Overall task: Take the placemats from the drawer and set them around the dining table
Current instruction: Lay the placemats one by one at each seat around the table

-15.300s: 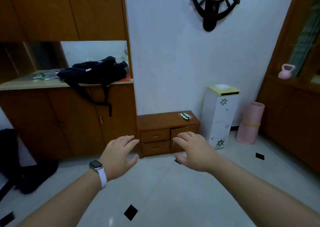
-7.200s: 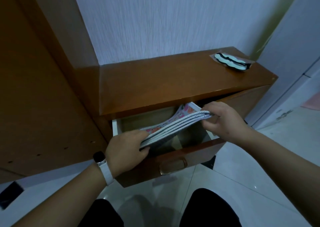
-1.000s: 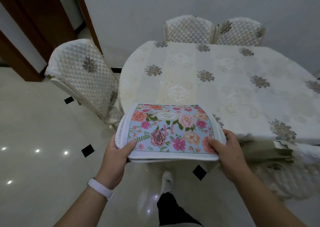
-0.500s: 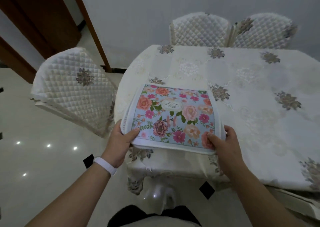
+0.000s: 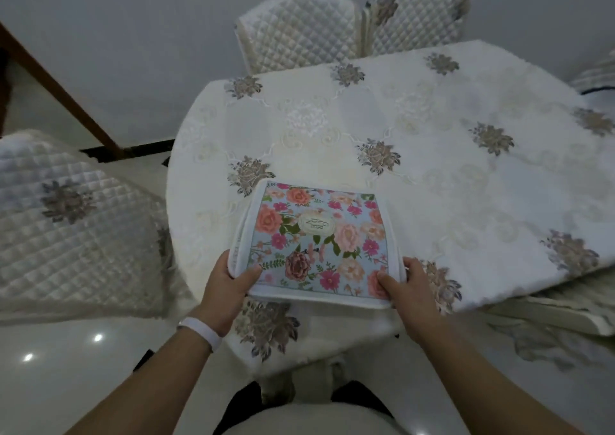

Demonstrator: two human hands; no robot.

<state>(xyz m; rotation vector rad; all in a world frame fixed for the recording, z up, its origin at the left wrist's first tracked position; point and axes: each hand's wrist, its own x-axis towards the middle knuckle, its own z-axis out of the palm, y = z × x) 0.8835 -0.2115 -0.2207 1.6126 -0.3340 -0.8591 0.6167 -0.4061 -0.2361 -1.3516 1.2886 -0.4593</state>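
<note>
A stack of placemats (image 5: 317,241), floral on pale blue with white borders, is held over the near edge of the dining table (image 5: 432,155), which wears a white embroidered cloth. My left hand (image 5: 229,285) grips the stack's near left corner, thumb on top. At the near right corner my right hand (image 5: 404,285) holds it the same way. Whether the stack rests on the cloth or hovers just above it cannot be told.
A quilted white chair (image 5: 76,221) stands at the table's left. Two more quilted chairs (image 5: 299,32) (image 5: 419,12) stand at the far side against the wall. Another chair's edge (image 5: 549,315) shows under the table's right. Glossy tiled floor lies below.
I have stepped closer and the stack of placemats has moved forward over the table's near edge. Both hands keep the same grip on its near corners.
</note>
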